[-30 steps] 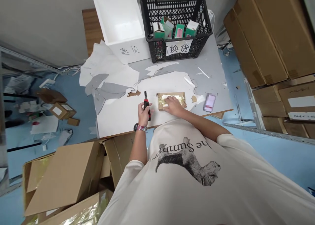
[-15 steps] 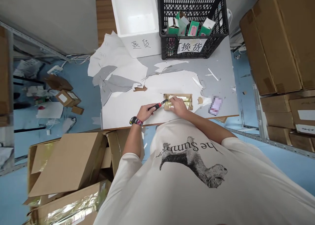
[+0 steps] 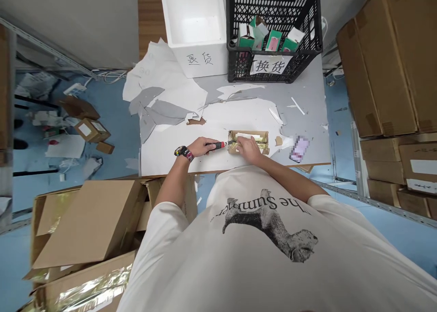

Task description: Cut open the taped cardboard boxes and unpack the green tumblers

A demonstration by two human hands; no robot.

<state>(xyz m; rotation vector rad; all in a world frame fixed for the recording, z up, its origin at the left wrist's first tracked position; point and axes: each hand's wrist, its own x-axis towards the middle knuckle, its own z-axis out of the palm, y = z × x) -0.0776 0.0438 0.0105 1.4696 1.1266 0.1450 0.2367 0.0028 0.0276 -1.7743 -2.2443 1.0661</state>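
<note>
My left hand (image 3: 200,146), a watch on its wrist, is closed round the handle of a red-and-black utility knife (image 3: 217,145). The knife points right, its tip at the left end of a small cardboard box (image 3: 265,141) covered with shiny tape. On top of that box my right hand (image 3: 250,150) has its fingers bent and holds it against the table. Part of the box, with its middle, is hidden under this hand.
A phone (image 3: 299,148) lies right of the box. Behind stand a white foam box (image 3: 205,59) and a black crate (image 3: 235,66) with green-and-white cartons. Torn paper (image 3: 164,66) covers the table's left. Large cartons (image 3: 85,221) are stacked lower left, others (image 3: 382,70) at right.
My left hand has drawn slightly left with the knife, which now lies more level. The right hand stays on the box, its fingers a little shifted. The camera view has moved slightly.
</note>
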